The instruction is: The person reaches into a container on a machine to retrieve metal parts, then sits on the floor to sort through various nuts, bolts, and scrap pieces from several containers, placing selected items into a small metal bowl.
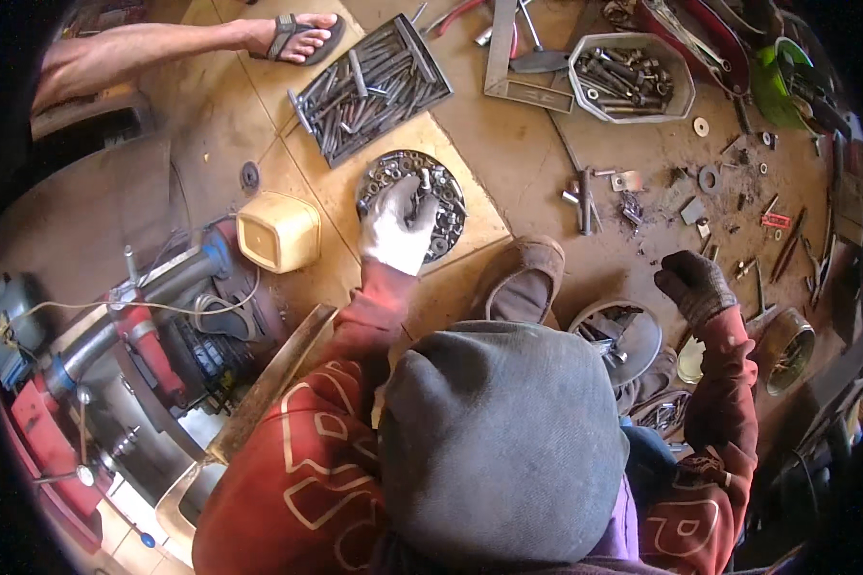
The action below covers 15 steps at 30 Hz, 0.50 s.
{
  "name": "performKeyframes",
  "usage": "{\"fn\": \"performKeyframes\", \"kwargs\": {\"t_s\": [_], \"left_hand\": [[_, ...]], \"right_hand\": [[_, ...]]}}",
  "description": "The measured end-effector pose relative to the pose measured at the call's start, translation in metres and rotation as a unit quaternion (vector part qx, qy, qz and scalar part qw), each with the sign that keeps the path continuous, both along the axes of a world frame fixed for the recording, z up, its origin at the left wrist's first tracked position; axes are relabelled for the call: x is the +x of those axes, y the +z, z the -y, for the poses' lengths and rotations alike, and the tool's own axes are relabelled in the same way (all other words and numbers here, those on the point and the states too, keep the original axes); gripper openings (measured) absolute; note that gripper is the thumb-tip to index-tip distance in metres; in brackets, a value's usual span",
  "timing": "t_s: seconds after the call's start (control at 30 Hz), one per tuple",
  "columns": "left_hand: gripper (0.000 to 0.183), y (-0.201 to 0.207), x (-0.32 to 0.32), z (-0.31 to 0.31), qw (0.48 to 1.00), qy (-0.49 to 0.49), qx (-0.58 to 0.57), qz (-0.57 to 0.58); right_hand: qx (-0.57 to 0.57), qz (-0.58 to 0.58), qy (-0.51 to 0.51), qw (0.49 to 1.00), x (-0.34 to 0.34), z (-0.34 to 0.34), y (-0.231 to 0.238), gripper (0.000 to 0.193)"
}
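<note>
- Left sleeve (328,455): large pale outlined letters, nearer the body than the left fingers (394,198).
- Right sleeve (686,530): similar lettering, nearer the body than the right fingers (675,279).

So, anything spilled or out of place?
Loose metal parts lie scattered on the floor ahead of the right hand, odd because similar pieces sit gathered in the pale tub nearby. Can't tell whether they spilled.
</note>
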<state>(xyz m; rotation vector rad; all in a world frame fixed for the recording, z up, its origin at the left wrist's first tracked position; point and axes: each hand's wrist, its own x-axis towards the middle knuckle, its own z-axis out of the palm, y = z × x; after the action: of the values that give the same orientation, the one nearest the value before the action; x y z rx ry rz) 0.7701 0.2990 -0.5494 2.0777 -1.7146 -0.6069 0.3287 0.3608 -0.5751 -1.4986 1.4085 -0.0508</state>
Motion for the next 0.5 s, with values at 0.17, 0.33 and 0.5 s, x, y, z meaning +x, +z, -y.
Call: {"fn": "performKeyframes", "kwargs": {"t_s": [0.17,0.33,0.5], "left_hand": [[0.034,-0.006,0.000,0.022,0.983,-0.173,-0.003,0.062],[0.027,-0.028,-0.004,0.012,0.966,-0.151,0.072,0.198],[0.018,0.019,-0.040,-0.006,0.980,-0.062,0.135,-0.133]], "right_hand": [[0.026,-0.010,-0.020,0.999,0.028,0.014,0.003,0.034],[0.003,-0.007,0.002,1.000,0.074,0.036,0.019,0.035],[-0.066,0.098,-0.025,0.993,0.131,0.026,-0.012,0.035]]}}
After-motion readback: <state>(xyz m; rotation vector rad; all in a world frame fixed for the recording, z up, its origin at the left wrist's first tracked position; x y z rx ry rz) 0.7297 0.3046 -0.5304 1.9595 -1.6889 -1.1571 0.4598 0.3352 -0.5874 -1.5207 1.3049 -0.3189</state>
